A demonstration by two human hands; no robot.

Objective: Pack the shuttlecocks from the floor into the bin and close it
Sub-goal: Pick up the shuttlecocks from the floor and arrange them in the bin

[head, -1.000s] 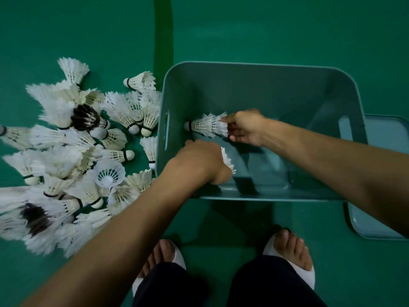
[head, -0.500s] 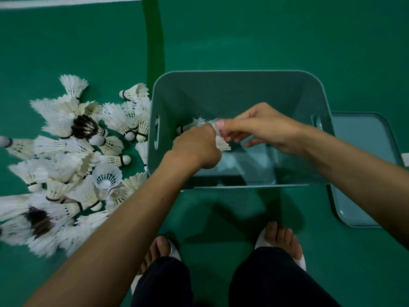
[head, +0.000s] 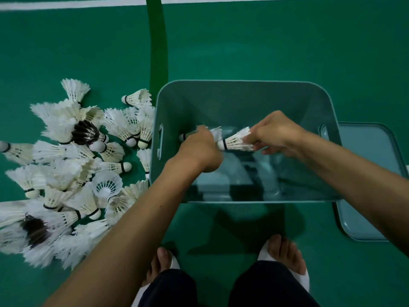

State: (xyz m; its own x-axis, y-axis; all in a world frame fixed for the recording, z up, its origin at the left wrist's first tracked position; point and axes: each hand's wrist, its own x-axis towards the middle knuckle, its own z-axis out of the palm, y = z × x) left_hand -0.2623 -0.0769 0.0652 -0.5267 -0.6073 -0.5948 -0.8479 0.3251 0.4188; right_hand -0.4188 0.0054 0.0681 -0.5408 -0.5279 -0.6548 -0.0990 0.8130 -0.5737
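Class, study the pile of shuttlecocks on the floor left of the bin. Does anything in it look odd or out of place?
Yes. Among the white feather shuttlecocks, three differ: a dark-feathered shuttlecock near the pile's top, a second dark one at its lower left, and a mesh-skirted shuttlecock near the bin.

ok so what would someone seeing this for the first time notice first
A big pile of white shuttlecocks covers the green floor left of the teal bin. Over the bin, the left hand grips a shuttlecock and the right hand pinches a second shuttlecock by its feathers. The lid lies flat on the floor to the bin's right.
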